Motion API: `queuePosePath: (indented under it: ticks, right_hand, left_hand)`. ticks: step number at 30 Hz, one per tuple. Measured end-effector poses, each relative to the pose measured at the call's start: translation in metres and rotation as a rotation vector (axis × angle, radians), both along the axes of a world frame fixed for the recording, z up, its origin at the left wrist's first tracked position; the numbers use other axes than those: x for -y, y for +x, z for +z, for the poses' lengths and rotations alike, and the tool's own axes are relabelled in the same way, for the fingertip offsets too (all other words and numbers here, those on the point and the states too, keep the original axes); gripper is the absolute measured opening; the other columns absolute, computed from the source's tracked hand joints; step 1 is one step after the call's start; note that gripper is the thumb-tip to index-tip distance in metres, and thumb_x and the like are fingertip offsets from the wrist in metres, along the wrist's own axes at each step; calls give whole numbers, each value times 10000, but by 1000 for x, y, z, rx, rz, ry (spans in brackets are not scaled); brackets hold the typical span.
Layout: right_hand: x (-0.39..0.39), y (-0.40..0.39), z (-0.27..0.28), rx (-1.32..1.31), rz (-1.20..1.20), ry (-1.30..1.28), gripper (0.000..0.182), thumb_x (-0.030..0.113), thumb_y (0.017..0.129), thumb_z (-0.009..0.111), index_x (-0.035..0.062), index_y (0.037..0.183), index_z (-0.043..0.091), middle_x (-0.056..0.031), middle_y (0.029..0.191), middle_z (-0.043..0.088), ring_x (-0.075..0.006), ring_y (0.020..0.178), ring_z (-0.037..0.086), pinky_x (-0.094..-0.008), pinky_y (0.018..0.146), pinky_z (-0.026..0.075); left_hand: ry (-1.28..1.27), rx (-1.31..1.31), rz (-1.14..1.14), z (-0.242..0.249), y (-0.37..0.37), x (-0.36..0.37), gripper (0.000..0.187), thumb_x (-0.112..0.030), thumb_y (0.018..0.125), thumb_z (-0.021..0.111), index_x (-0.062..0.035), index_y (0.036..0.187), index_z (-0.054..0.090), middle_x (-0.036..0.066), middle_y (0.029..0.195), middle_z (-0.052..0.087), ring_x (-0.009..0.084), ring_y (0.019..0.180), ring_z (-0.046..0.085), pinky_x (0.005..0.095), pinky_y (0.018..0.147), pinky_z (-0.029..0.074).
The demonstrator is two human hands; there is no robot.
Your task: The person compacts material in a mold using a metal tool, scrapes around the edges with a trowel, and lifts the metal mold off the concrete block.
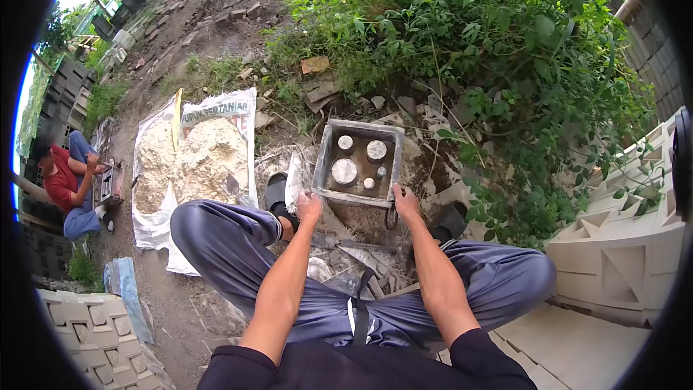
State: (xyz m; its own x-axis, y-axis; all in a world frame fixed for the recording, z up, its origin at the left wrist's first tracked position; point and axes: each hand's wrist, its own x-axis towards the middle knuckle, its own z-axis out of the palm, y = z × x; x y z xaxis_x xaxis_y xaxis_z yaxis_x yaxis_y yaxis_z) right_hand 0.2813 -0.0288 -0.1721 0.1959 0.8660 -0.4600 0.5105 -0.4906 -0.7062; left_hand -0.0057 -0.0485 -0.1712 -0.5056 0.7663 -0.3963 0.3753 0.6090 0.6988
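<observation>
The fingers of the left hand (310, 206) and the right hand (406, 201) clamp on the near corners of a rectangular box (354, 199), which sits between and just beyond them, round pegs (344, 172) standing inside. Left of the left fingers, pale powder (216, 150) lies heaped on a printed sack (248, 105); farther left sits a co-worker (63, 182) in red. Patterned blocks (613, 260) stand well right of the right fingers.

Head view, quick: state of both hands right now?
Left hand: closed, gripping the near left corner of the box.
Right hand: closed, gripping its near right corner.
</observation>
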Motion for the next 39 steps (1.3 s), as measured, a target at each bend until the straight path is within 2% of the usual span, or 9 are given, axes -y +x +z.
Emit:
queuePosePath:
  ticks: [3,5,7,9,12,21,27,35,39]
  right_hand:
    - [5,4,-9,138,-173,145,390,311,898,459,-3,1060,624,-217,1029,642,-360,990,609,-431,794,465]
    - [4,13,-27,394,621,-699,322,201,859,497,5,1086,615,-199,964,660,-350,887,645,-436,690,492]
    - [39,1,-18,20,446,-1117,332,149,810,538,34,1110,622,-185,920,674,-331,793,667,-432,612,508]
    - [80,-9,-132,412,1273,-605,307,184,820,537,70,1091,627,-152,945,672,-312,863,658,-440,676,517]
    - [120,-43,-52,639,993,225,185,158,838,508,97,977,613,-100,845,640,-294,824,637,-447,678,478]
    - [107,-61,-39,766,1174,109,246,191,892,433,91,934,653,-130,919,682,-281,886,649,-440,802,475]
    - [49,-98,69,457,1387,-597,392,362,805,572,-12,839,682,-191,840,672,-322,804,647,-419,722,505]
    - [-27,-121,163,733,1692,-186,275,222,784,586,-42,792,664,-222,767,643,-356,718,627,-418,625,480]
    - [-49,-118,281,709,1318,-249,287,243,826,599,-29,890,665,-183,756,658,-292,690,647,-415,606,490]
  left_hand:
    - [157,-150,-30,8,6,-1,420,-206,817,542,11,1175,505,218,1165,535,373,1105,493,429,937,387]
    - [298,-333,-363,3,7,-5,453,-209,826,543,29,1206,481,234,1231,481,381,1115,476,440,938,384]
    - [339,-420,-367,11,27,2,398,-165,810,526,30,1154,481,229,1202,466,381,1088,478,466,917,386]
    - [222,-449,-297,44,44,18,318,-127,779,517,7,1065,475,207,1112,481,381,1052,490,483,889,394]
    - [141,-374,-468,9,42,50,275,-121,753,531,-26,1000,459,195,1029,495,382,993,519,506,828,420]
    - [-82,-320,-931,10,24,56,309,-203,789,558,-52,1052,498,169,1021,564,368,1006,563,497,839,451]
    - [-80,-280,-1079,-1,32,57,298,-204,816,554,-77,1083,513,150,1112,565,365,1044,559,504,844,455]
    - [128,57,-1085,44,37,26,237,-123,816,594,-98,1050,564,185,856,631,360,896,611,441,762,454]
    - [204,29,-1183,109,38,-20,229,-197,837,624,-60,1004,546,200,846,624,383,847,600,460,721,442]
